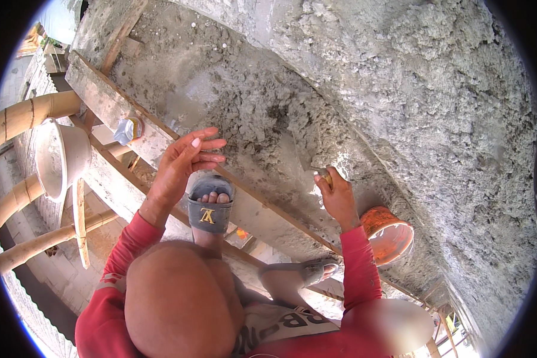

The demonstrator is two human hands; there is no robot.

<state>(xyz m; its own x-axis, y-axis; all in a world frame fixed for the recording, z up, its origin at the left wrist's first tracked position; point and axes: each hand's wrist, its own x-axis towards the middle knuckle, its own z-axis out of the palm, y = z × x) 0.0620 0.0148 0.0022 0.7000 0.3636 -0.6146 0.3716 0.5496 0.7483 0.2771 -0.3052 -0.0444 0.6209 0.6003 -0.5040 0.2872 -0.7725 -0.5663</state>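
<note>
My right hand (339, 200) is closed round the yellowish handle of a trowel (326, 178) over the wet mortar. The trowel's blade is hard to tell from the grey mortar around it. Fingers spread and bent a little, my left hand (191, 156) holds nothing, near the board edge above my sandalled foot. Rough wet mortar (268, 113) covers the ledge in front of both hands. Close to my right wrist, an orange bucket (389, 235) lies tilted with its opening showing.
A rough plastered wall (423, 101) rises at the right. Wooden boards (262, 209) edge the ledge, and bamboo poles (36, 113) cross the left side above a drop. A white bucket (62, 158) hangs there; a small crumpled packet (127, 130) sits on the board.
</note>
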